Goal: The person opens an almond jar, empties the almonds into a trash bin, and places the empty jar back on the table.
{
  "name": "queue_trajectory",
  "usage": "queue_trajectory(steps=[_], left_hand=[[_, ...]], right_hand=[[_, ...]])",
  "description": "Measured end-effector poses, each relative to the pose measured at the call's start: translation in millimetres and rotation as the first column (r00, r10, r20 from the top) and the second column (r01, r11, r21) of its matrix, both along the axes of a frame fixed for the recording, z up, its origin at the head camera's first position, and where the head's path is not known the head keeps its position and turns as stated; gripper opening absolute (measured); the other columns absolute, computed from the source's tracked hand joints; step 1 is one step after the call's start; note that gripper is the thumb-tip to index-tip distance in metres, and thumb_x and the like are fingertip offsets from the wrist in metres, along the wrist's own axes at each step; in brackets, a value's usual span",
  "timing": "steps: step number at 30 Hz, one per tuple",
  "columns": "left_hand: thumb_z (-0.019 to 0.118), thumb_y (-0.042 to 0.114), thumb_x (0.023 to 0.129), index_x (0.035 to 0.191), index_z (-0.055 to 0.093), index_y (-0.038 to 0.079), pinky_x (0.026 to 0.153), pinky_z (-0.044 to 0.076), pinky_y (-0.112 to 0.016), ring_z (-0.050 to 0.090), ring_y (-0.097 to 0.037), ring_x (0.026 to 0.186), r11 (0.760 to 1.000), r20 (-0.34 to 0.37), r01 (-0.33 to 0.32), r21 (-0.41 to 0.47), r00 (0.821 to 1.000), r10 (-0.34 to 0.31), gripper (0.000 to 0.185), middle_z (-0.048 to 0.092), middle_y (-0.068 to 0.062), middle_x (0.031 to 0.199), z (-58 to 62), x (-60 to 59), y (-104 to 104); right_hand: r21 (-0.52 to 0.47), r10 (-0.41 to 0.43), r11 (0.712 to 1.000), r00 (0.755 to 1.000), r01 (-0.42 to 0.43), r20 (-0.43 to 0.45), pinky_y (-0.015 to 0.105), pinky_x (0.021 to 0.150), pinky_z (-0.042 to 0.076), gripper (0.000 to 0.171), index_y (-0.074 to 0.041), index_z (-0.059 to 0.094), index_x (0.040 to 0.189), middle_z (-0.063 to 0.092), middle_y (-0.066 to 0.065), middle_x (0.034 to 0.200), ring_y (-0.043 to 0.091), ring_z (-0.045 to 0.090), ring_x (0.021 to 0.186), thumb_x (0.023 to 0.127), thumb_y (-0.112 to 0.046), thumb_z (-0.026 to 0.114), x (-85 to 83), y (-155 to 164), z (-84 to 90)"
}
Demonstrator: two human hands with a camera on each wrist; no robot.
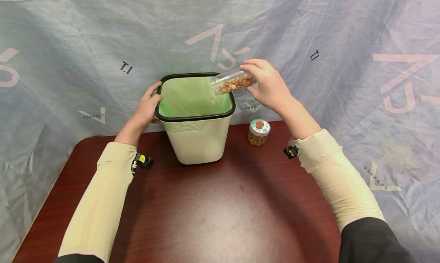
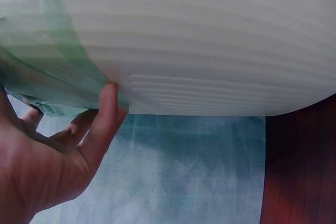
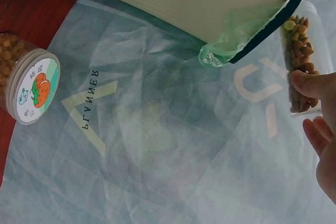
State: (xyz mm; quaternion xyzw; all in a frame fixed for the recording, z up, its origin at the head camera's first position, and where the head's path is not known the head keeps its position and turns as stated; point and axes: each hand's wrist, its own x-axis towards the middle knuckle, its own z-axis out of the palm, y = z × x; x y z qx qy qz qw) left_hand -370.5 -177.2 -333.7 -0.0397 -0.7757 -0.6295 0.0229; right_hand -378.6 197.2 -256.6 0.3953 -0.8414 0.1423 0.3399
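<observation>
A cream trash bin (image 1: 196, 141) with a black rim and a pale green liner bag (image 1: 185, 95) stands upright at the back of the table. My left hand (image 1: 147, 106) grips the rim at its left side, and in the left wrist view one finger (image 2: 108, 98) lies against the bin's outer wall. In my right hand (image 1: 269, 83) is a clear plastic jar (image 1: 232, 82), held near its base and tipped almost flat. Its lidless mouth points left over the bin's opening. Small brown pieces (image 3: 302, 51) lie inside the jar. The bin's bottom is hidden.
A second clear jar (image 1: 258, 133) with a printed lid, holding similar brown pieces, stands on the dark red table (image 1: 220, 209) right of the bin. A grey printed sheet (image 1: 282, 26) hangs behind the table and along its sides.
</observation>
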Motion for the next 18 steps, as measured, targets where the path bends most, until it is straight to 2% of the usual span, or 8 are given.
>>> queue_trajectory(steps=[8, 18], left_hand=[[0.041, 0.033, 0.100, 0.154, 0.024, 0.038, 0.051, 0.054, -0.042, 0.060, -0.010, 0.063, 1.000, -0.006, 0.003, -0.001, 1.000, -0.003, 0.057, 0.048, -0.015, 0.124, -0.7, -0.4, 0.3], [0.040, 0.034, 0.101, 0.155, 0.020, 0.039, 0.055, 0.054, -0.043, 0.060, -0.012, 0.066, 1.000, 0.008, 0.022, -0.006, 1.000, -0.022, 0.058, 0.041, -0.015, 0.139, 0.3, -0.6, -0.8]], right_hand=[[0.026, 0.011, 1.000, 1.000, -0.011, -0.014, 0.040, 0.102, 0.040, 0.053, 0.001, 0.060, 0.126, 0.054, 0.018, 0.131, 0.031, 0.046, 0.126, 0.076, 0.008, 0.077, -2.9, -1.7, -0.2], [0.045, 0.024, 0.999, 0.999, -0.023, -0.030, 0.038, 0.104, 0.038, 0.053, 0.001, 0.060, 0.126, 0.054, 0.018, 0.131, 0.031, 0.046, 0.127, 0.077, 0.008, 0.076, -4.5, -4.7, -0.1]])
